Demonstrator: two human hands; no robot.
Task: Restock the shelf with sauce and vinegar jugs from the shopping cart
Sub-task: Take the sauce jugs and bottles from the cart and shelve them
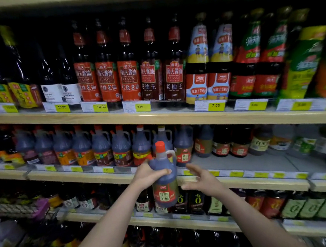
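A dark sauce jug (165, 179) with an orange cap, a clear handle and a red-and-green label is held upright in front of the middle shelf (239, 180). My left hand (148, 175) grips it round the shoulder from the left. Just right of the jug, my right hand (202, 178) hovers with fingers spread, not touching it. Behind the jug, a row of similar jugs (102, 147) lines the middle shelf. A corner of the shopping cart (19, 208) shows at the lower left.
Tall soy sauce bottles (127, 68) fill the top shelf above yellow price tags. To the right of the jug row, the middle shelf has a bare grey stretch (247, 161). Smaller bottles (192, 202) crowd the lower shelves.
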